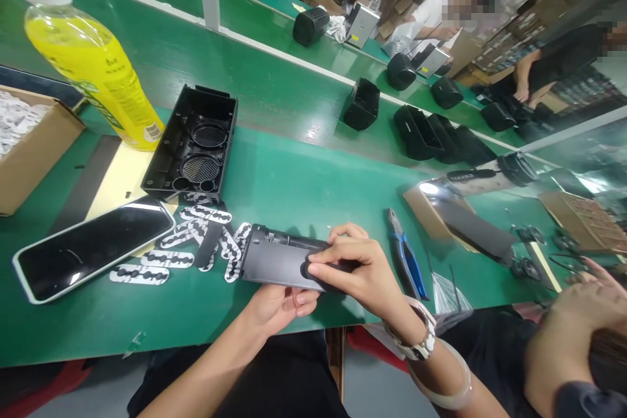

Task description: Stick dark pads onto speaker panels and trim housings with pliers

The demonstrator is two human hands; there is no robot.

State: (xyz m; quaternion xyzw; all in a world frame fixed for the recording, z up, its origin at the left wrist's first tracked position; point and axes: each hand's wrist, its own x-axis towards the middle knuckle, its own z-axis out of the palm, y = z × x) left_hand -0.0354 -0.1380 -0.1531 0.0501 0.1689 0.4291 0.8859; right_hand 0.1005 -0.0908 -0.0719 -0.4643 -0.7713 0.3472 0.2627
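Note:
A black plastic speaker housing (274,264) lies on its side just above the green bench, its flat grey-black face turned toward me. My left hand (284,305) supports it from below, fingers curled against its lower edge. Over its right end, my right hand (355,264) is closed, thumb and forefinger pressed at a dark rounded spot; what lies under those fingers is partly hidden. Left of the housing are several white strips with black shapes (166,258) and a small dark strip (209,245). Behind them stands an open black speaker shell (228,137) with two round grilles.
Blue-handled pliers (409,261) lie right of my hands. A phone (98,241), a yellow drink bottle (108,72) and a carton of white parts (39,163) are at left. Black housings (362,104) line the conveyor. A co-worker's arm (573,320) is close at right.

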